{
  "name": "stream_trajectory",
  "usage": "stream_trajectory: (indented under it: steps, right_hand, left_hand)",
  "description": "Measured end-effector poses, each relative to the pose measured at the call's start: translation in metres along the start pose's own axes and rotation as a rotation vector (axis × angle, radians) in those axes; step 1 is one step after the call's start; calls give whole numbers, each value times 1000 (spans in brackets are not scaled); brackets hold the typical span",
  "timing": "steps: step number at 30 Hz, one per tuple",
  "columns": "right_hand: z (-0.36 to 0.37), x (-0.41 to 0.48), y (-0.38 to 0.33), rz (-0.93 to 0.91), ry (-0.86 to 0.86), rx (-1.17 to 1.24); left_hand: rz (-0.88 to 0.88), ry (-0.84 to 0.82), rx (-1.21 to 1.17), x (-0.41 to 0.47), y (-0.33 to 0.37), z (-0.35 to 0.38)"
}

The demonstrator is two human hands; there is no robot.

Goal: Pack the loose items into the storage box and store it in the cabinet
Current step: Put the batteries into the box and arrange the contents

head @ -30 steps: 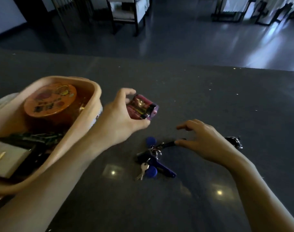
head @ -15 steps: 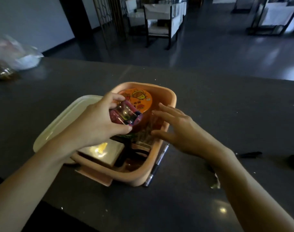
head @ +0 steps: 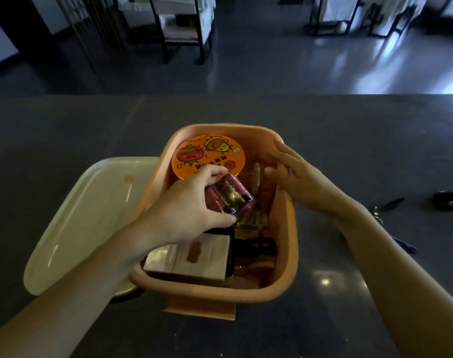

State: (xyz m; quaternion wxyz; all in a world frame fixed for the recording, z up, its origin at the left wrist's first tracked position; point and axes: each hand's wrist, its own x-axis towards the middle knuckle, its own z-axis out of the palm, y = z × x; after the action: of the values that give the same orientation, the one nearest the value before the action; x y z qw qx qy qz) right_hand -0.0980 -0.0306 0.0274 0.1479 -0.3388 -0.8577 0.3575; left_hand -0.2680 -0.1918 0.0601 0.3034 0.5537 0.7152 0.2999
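An orange storage box (head: 290, 244) stands on the dark counter, its pale lid (head: 91, 218) lying flat to its left. Inside are an orange round-lidded cup (head: 207, 156), a beige carton (head: 194, 257), snack packets and dark items. My left hand (head: 186, 210) holds a shiny pink pack (head: 233, 197) just above the box's middle. With fingers spread and nothing in it, my right hand (head: 295, 171) rests at the box's far right rim. A bunch of keys (head: 385, 208) lies on the counter to the right, partly hidden by my right forearm.
A small dark object (head: 450, 198) lies at the right edge of the counter (head: 65, 130). Beyond the counter's far edge are a shiny floor and dark-framed chairs (head: 184, 27).
My left hand carried the pink pack from the counter near the keys over into the box. My right hand left the keys and came to the box's right rim.
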Motion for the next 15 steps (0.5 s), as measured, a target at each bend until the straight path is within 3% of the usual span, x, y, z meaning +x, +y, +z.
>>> stream_trajectory:
  steps: [5,15]
  right_hand:
    - [-1,2,0,7,-59,253]
    - [-2,2,5,-57,-97,358]
  left_hand:
    - [0,-27,-21,11,-5,8]
    - [-48,-57,-25,25,-7,23]
